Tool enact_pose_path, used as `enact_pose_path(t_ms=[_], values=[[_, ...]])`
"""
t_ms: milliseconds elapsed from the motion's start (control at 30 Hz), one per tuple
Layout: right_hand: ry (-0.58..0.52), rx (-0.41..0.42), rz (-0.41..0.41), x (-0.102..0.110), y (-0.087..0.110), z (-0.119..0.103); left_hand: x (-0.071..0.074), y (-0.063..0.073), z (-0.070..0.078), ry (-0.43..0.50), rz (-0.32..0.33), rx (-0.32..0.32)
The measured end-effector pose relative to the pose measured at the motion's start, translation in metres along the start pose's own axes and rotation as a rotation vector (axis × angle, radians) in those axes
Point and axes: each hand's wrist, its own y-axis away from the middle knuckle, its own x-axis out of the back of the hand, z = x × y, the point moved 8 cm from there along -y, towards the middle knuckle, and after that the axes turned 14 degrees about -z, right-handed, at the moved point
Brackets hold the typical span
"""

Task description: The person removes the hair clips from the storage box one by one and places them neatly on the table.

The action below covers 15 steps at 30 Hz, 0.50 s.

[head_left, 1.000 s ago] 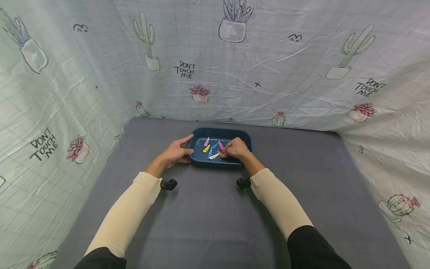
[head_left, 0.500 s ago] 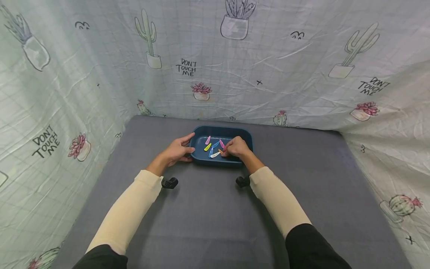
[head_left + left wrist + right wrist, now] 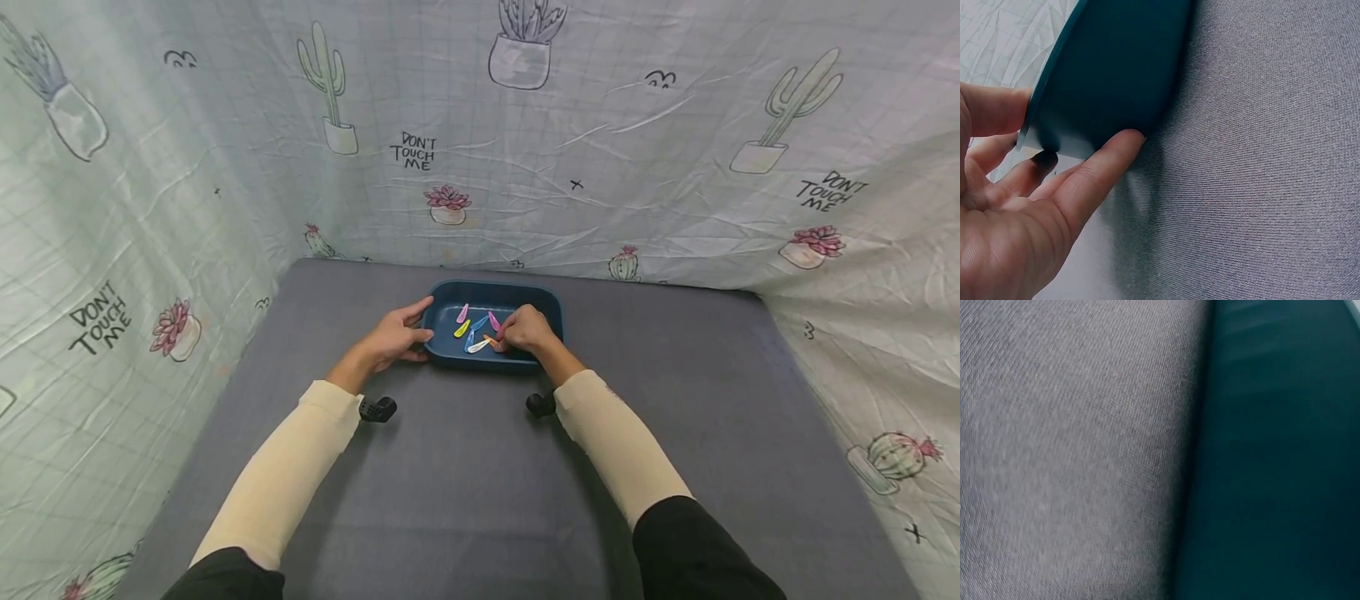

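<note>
A dark blue tray [image 3: 491, 365] lies on the grey table, holding several snap hair clips. My left hand [image 3: 392, 337] grips its left end; in the left wrist view the tray wall [image 3: 1116, 62] sits against the fingers of that hand [image 3: 1022, 219]. My right hand [image 3: 529, 328] reaches inside with curled fingers, its fingertips pinching an orange hair clip [image 3: 490, 339]. Left of them lie a white clip [image 3: 477, 347], a blue clip [image 3: 479, 324], a yellow clip [image 3: 462, 328] and a pink clip [image 3: 462, 313]. A magenta clip [image 3: 493, 321] touches or nears the fingers.
Grey cloth [image 3: 465, 483] covers the table around the tray. A cactus-print curtain [image 3: 570, 150] hangs behind and at both sides. The right wrist view has only the tray's outer wall [image 3: 1279, 456] and cloth; the right hand is out of it.
The orange clip shows a little more beside the right fingertips, which have shifted only slightly. The left hand stays on the tray, and the tray keeps its place.
</note>
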Motion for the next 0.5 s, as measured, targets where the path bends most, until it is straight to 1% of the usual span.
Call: enact_pose_path(t_ms=[133,500], values=[[0.015,0.0,-0.005,-0.0007,-0.0012,0.0005,-0.0002,0.0015,0.0005,0.004,0.001,-0.005],[0.138,0.039,-0.045,-0.0036,-0.0026,-0.005,0.0003,0.002,0.0005,-0.005,0.002,-0.007]])
